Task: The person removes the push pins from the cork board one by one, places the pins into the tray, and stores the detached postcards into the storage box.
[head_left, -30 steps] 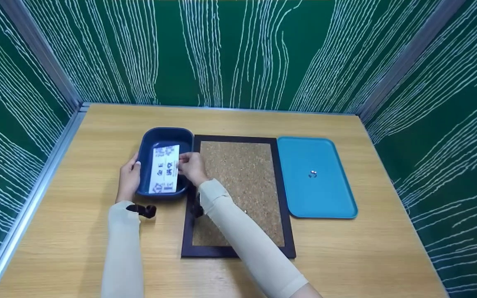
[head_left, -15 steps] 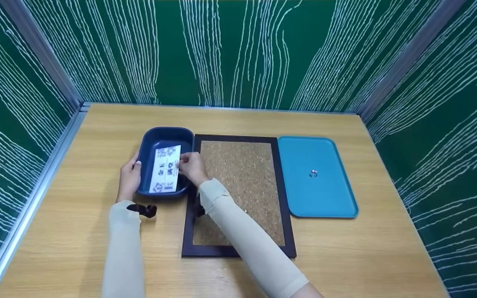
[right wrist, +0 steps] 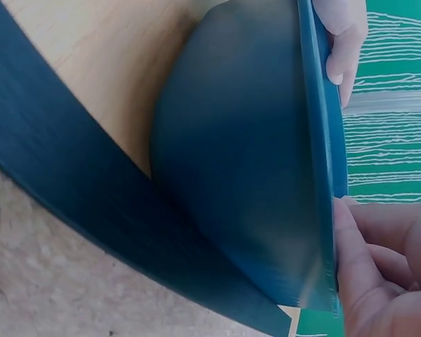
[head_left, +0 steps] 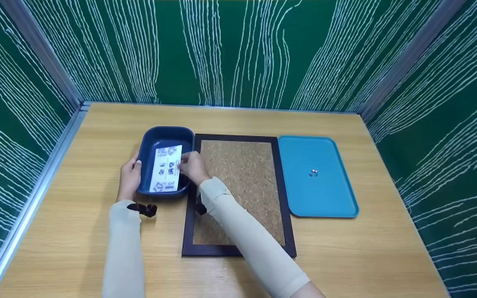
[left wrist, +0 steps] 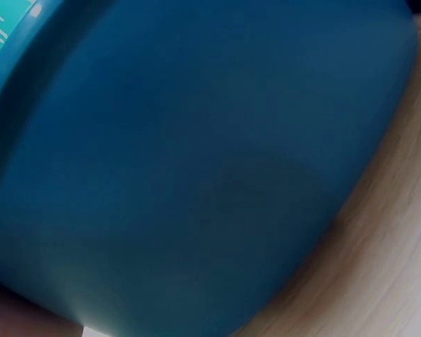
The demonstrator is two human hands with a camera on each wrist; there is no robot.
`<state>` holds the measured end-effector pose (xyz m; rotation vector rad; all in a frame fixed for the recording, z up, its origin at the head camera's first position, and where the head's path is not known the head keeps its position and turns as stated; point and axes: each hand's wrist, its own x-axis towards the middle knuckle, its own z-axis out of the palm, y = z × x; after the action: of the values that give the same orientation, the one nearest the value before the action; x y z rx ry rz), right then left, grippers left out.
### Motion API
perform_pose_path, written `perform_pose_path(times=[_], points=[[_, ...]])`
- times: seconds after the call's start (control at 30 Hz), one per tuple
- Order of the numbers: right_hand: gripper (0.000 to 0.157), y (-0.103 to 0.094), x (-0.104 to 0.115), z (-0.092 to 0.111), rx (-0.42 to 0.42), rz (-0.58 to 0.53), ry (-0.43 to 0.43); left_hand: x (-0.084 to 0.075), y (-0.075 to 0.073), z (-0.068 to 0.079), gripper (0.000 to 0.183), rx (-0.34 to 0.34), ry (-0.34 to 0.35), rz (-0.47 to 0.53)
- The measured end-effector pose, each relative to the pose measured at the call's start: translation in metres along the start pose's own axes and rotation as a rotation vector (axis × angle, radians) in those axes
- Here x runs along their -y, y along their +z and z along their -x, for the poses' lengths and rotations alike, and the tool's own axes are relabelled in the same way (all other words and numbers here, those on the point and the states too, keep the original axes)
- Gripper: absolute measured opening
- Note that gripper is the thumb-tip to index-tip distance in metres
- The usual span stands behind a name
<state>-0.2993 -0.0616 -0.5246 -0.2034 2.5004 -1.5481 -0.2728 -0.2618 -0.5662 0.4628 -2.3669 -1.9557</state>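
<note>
A deep blue plastic basin (head_left: 163,135) stands on the wooden table at the left. My left hand (head_left: 129,178) grips its left side, thumb at the rim. Over the basin lies a white card (head_left: 165,169) with large dark Chinese characters and purple-blue ornament, tilted slightly. My right hand (head_left: 194,167) pinches the card's right edge between thumb and fingers, near the basin's right rim. In the right wrist view the right fingers (right wrist: 354,260) are right at the rim, the left hand (right wrist: 342,38) beyond. The basin's outer wall (left wrist: 196,154) fills the left wrist view.
A corkboard (head_left: 238,182) in a dark frame lies right of the basin, under my right forearm. Beyond it sits a light blue tray (head_left: 315,151) holding several tiny shiny pieces (head_left: 313,173). Green panels (head_left: 238,54) with white lines enclose the table.
The card has shifted slightly to the right with my right hand. My left hand stays on the basin's side.
</note>
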Motion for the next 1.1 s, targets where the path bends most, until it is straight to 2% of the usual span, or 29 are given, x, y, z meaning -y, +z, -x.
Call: perform_pose_path(times=[0.17,0.3,0.4,0.43,0.53,0.67,0.87,1.1], points=[[0.025,-0.003,0.001,-0.001,0.029,0.033,0.002,0.000,0.000,0.000,0.048,0.001,0.003,-0.006],[0.022,-0.005,0.002,0.000,0.042,0.102,0.004,0.000,0.000,-0.001,0.047,-0.010,0.023,-0.014],[0.006,-0.007,0.005,0.000,0.060,0.214,0.011,0.000,0.000,-0.001,0.047,-0.010,0.020,-0.011],[0.006,-0.008,0.007,0.000,0.067,0.245,0.017,0.000,0.000,-0.001,0.047,-0.006,0.016,-0.006],[0.030,-0.010,0.011,0.000,0.107,0.314,0.033,-0.001,0.000,0.000,0.047,0.009,-0.004,0.004],[0.047,-0.011,0.013,0.001,0.143,0.312,0.053,-0.001,-0.001,-0.001,0.047,0.003,0.000,0.008],[0.049,-0.014,0.013,0.003,0.153,0.327,0.026,0.002,-0.001,-0.002,0.046,-0.019,0.035,0.003],[0.044,-0.015,0.014,0.005,0.168,0.288,0.015,0.000,0.000,-0.001,0.046,-0.007,0.009,0.011]])
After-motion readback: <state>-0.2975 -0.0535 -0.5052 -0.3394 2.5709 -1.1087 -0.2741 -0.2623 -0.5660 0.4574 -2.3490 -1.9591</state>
